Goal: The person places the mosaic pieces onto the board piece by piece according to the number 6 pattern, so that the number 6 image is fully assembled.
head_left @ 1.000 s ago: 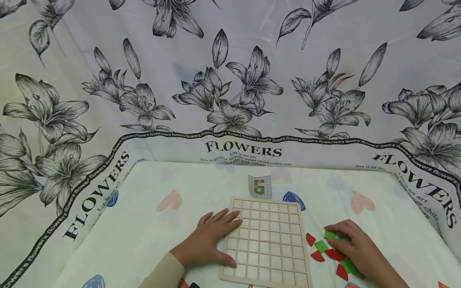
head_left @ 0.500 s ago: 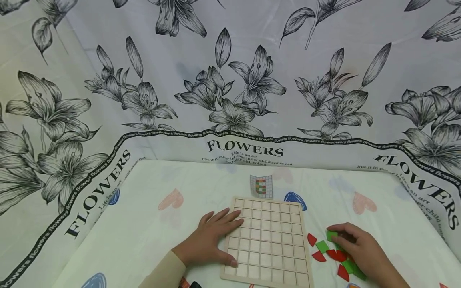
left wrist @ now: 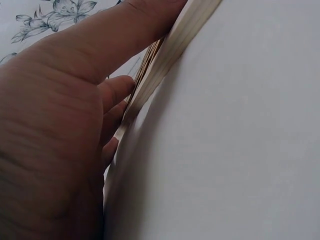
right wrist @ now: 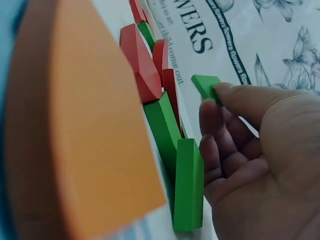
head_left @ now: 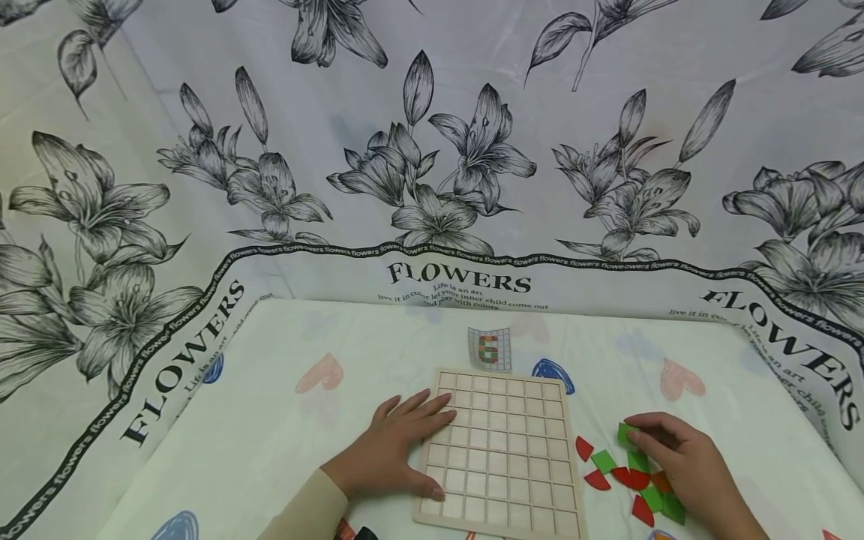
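Observation:
A pale wooden board (head_left: 505, 454) with a raised grid of squares lies before me. Along its left edge rests my left hand (head_left: 391, 451), fingers spread over the rim and thumb near the lower corner. The left wrist view shows those fingers against the board's side (left wrist: 162, 60). To the right of the board, my right hand (head_left: 691, 465) pinches a green square tile (head_left: 625, 433) between thumb and fingers. Beneath and beside that hand lie loose pieces: red quarter-round ones (head_left: 643, 510), green square ones (head_left: 603, 460) and an orange one (head_left: 661, 481), some touching.
Behind the board a small gridded card (head_left: 490, 349) shows a coloured block figure. A dark object (head_left: 366, 534) shows at the bottom edge, near the left sleeve. In the right wrist view, a large orange piece (right wrist: 100, 130) fills the left foreground. Flower-printed cloth (head_left: 439, 150) hangs behind.
The right hand has shifted slightly to the right with the green tile, uncovering another green piece and an orange one. My left hand stays on the board.

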